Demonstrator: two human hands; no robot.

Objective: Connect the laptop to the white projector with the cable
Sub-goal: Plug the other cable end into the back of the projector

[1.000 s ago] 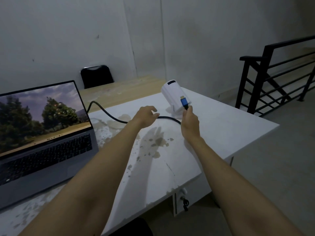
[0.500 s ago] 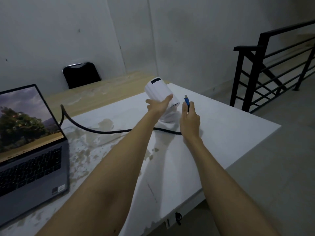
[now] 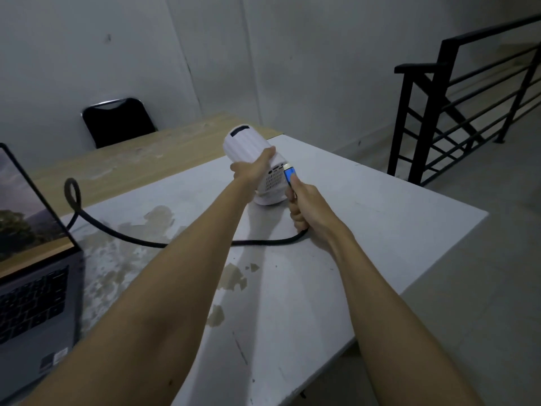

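Note:
The white projector [image 3: 247, 145] stands on the white table [image 3: 395, 224], tilted back, its vented port side facing me. My left hand [image 3: 253, 168] grips its body from the left. My right hand [image 3: 304, 205] holds the black cable's blue plug [image 3: 290, 174], whose metal tip is right at the ports on the projector's rear. The black cable [image 3: 140, 241] runs from my right hand across the table and loops up beside the open laptop [image 3: 32, 288] at the left edge; its far end is hidden.
A wooden table [image 3: 140, 159] adjoins behind, with a black chair [image 3: 117, 121] at the wall. A black metal stair railing [image 3: 456, 112] stands to the right. The white table's edge runs close on the right and front, floor beyond.
My left hand has settled its grip on the projector and turned its port side toward me. My right hand brought the blue plug up to the ports. The view shifted right.

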